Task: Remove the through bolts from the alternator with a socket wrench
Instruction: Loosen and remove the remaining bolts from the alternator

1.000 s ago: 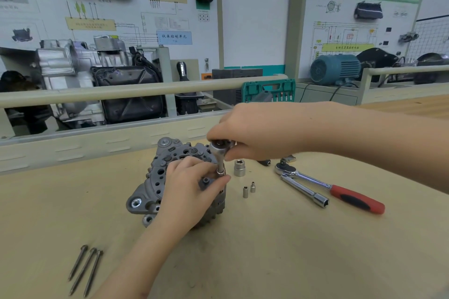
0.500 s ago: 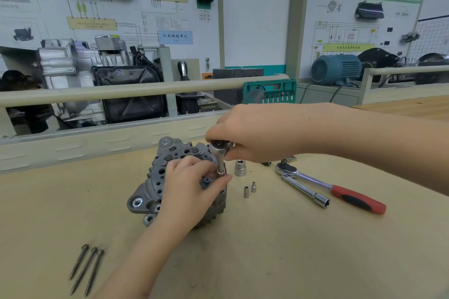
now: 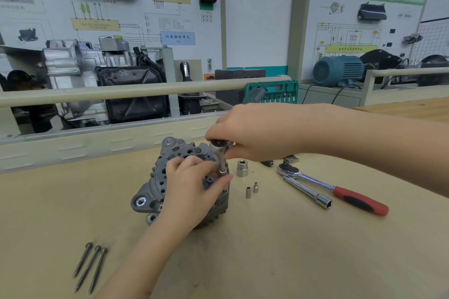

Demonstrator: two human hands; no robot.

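The right hand (image 3: 257,131) curls its fingers around the head of a chrome socket wrench (image 3: 220,150), standing upright on the grey cast-metal alternator (image 3: 155,189) on the beige workbench (image 3: 291,250). Just below that grip, the left hand (image 3: 192,192) rests on the alternator and pinches the socket's lower end. Three long steel through bolts (image 3: 90,266) lie well left of both hands.

I saw bright, even overhead light, soft shadows, mild glare on chrome, and wide-angle bending at the edges.
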